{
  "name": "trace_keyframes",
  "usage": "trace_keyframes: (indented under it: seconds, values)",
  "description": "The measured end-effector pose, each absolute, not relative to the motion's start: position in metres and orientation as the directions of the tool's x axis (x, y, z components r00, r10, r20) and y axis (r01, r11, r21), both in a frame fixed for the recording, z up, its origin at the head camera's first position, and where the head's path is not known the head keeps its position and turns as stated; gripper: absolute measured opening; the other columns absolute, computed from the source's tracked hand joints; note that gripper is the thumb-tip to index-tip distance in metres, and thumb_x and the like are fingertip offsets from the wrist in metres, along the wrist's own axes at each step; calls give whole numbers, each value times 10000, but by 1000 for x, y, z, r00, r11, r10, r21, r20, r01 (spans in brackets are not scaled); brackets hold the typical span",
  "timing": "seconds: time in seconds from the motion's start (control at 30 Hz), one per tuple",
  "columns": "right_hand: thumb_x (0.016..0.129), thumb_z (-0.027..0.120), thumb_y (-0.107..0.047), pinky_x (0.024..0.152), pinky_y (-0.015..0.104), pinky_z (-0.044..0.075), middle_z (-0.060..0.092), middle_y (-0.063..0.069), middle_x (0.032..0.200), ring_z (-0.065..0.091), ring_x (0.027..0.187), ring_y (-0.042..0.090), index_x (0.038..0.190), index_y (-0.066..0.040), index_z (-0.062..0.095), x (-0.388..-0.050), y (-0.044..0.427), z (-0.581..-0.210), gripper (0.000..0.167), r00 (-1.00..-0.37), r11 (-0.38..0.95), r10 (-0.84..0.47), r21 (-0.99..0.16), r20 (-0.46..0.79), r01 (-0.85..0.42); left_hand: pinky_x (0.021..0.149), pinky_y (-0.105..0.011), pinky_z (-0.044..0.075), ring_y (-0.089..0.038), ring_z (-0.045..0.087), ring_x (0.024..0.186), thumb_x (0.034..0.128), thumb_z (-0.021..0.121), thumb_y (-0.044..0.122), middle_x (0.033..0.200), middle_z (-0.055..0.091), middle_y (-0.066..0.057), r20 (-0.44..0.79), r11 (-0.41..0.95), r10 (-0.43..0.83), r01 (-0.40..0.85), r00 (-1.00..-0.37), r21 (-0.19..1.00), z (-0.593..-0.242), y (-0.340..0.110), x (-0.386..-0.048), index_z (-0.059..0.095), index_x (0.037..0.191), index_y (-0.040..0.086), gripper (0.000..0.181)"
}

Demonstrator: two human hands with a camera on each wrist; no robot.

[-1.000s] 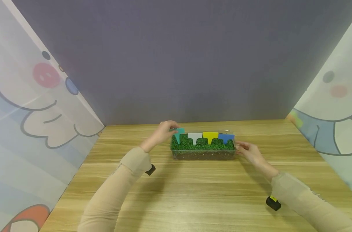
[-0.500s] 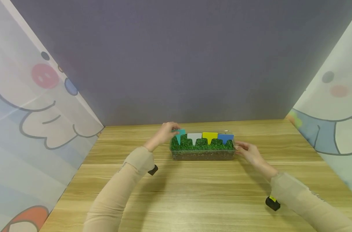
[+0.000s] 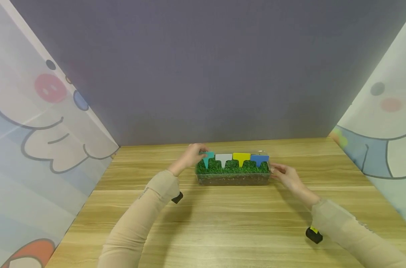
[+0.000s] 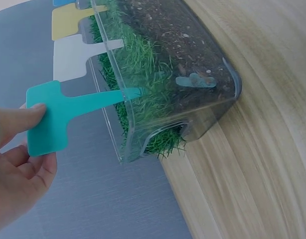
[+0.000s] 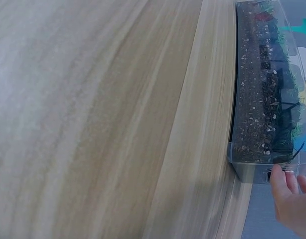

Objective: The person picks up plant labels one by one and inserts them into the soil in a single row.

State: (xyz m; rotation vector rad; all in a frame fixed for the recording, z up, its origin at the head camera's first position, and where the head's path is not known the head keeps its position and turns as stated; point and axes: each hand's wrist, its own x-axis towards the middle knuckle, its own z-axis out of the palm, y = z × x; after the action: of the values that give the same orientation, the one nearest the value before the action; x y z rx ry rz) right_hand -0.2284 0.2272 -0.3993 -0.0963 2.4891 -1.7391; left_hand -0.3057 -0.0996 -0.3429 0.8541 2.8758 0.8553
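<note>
In the head view, a clear plastic planter box [image 3: 234,180] holds dark soil under green grass [image 3: 233,170]. My left hand [image 3: 193,155] pinches the head of a teal T-shaped plant label [image 4: 52,112] between thumb and fingers. The label's pointed stem reaches into the grass at the left end of the box. Beside it a white label [image 3: 224,158], a yellow label [image 3: 241,157] and a blue label [image 3: 260,159] stand in a row. At the right end, my right hand [image 3: 287,176] grips the box's end wall, its fingertips at the cut-out there.
The box stands on a wood-grain table [image 3: 229,223], towards its back edge. Behind rises a grey panel [image 3: 209,70]. Cartoon-printed panels flank the table, one on the left [image 3: 22,149] and one on the right [image 3: 390,130].
My left hand has shifted slightly right and down with the teal label, which now sits a little lower and further right. My right hand stays at the box's end.
</note>
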Motion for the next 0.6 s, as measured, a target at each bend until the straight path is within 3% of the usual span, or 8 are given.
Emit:
trace_keyframes:
  seconds: [0.6]
  values:
    - [933, 383, -36, 928, 369, 426, 353, 367, 1246, 448, 1097, 433, 1294, 152, 273, -229, 228, -401, 422, -993, 355, -111, -935, -38, -4, 843, -356, 492, -246, 551, 962, 855, 555, 27, 1065, 598, -133, 156, 697, 514, 517, -843, 497, -343, -97, -304, 604, 1077, -6, 229]
